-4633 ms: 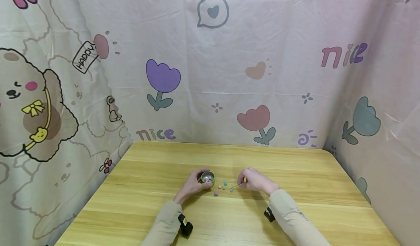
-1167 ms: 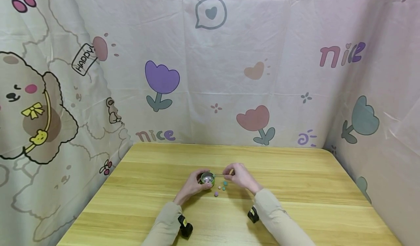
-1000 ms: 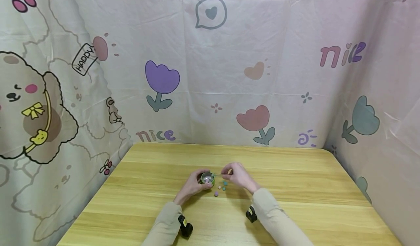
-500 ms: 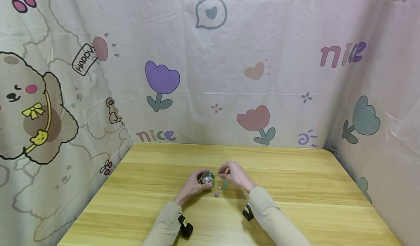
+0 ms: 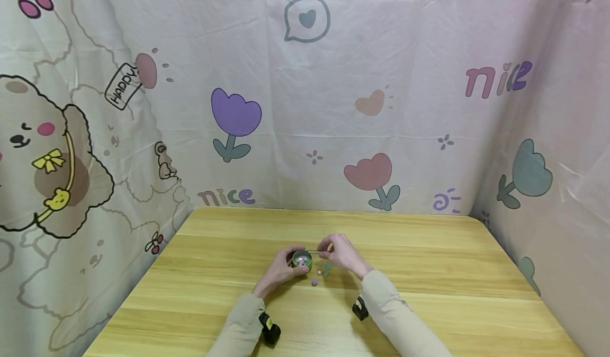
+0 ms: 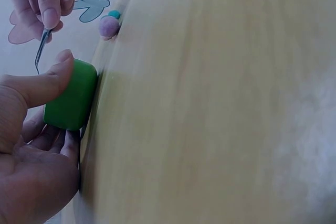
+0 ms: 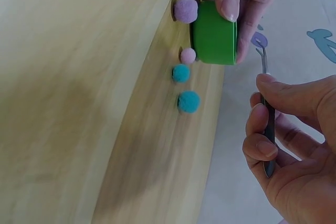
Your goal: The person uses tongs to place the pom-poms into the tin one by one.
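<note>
My left hand [image 5: 280,268] grips a small round green tin [image 7: 214,35], thumb on the near side and fingers round the back. Several pale pom-poms [image 5: 302,262] show inside the tin in the head view. In my right hand [image 5: 345,255] is a pair of dark bent-tip tweezers [image 7: 269,129], pinched between thumb and fingers. Its tips stand slightly apart over the tin's rim, with nothing between them. Beside the tin on the table lie a purple pom-pom [image 7: 186,10], a pink pom-pom [image 7: 188,55], a small teal pom-pom [image 7: 181,73] and a larger teal pom-pom [image 7: 188,101].
The wooden table [image 5: 229,235] reaches back to a printed cloth [image 5: 310,103] hung behind it and at both sides. A black wrist camera [image 5: 269,329] sits on the left sleeve, another black wrist camera [image 5: 360,308] on the right one.
My right hand has carried a small teal pom-pom in the tweezers from the table to the tin and let it go there. The left hand has kept the tin in place.
</note>
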Tool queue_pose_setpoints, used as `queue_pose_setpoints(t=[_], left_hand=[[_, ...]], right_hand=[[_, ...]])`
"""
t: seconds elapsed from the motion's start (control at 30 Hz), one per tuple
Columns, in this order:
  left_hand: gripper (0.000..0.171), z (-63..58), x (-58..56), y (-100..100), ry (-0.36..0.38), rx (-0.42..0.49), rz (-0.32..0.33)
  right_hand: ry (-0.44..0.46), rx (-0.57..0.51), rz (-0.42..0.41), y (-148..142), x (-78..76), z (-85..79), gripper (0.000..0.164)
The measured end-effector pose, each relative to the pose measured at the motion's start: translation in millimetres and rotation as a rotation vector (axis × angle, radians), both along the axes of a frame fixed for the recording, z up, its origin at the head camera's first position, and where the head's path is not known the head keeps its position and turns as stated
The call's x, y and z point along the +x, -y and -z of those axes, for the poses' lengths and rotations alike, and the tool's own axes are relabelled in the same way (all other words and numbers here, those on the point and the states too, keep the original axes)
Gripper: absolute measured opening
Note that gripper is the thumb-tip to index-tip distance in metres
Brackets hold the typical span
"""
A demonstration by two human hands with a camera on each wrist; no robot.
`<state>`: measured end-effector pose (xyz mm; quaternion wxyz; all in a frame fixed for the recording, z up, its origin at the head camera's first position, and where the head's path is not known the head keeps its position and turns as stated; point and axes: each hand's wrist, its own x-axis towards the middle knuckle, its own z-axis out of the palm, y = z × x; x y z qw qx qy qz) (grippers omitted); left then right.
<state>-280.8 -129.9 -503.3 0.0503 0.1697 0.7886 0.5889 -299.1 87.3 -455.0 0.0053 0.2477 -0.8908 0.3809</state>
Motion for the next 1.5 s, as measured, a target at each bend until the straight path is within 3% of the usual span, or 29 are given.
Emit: queue_pose_setpoints(t=[0.77,1.5], left_hand=[[0.064,2.2,0.6,0,0.001,0.03,0.019],[0.063,0.4,1.4,1,-0.017,0.003,0.016]], right_hand=[[-0.026,0.021,0.005,-20,7.6,-0.3,0.009],[-0.033,0.058,0.037,-51,15.4,0.9,0.008]])
